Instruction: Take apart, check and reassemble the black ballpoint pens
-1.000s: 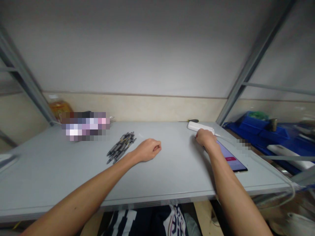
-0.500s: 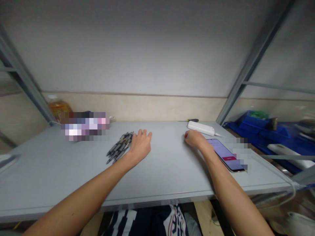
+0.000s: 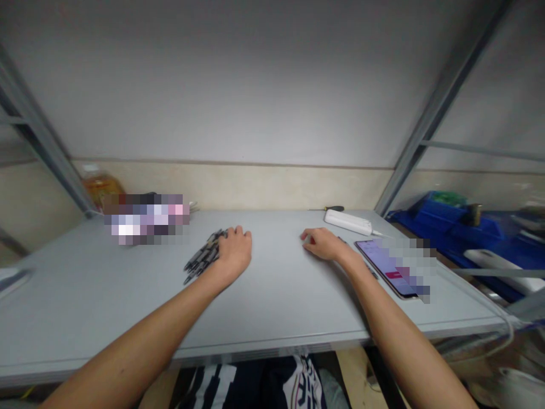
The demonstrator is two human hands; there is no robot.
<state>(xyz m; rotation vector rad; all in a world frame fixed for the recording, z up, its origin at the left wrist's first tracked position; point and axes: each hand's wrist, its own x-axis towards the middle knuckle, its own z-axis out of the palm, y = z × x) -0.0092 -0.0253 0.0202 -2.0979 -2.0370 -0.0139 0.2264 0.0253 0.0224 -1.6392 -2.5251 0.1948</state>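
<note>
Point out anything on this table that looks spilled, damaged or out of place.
Nothing stands out. The pens lie in a loose pile under the left hand; the phone lies flat beside the right hand.

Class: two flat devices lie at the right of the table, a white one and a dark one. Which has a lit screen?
The dark phone, nearest the right forearm; the white power bank has none.

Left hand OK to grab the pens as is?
Probably yes. The left hand lies palm down on the table with its fingers already on the near end of the pile of pens; nothing sits between them.
</note>
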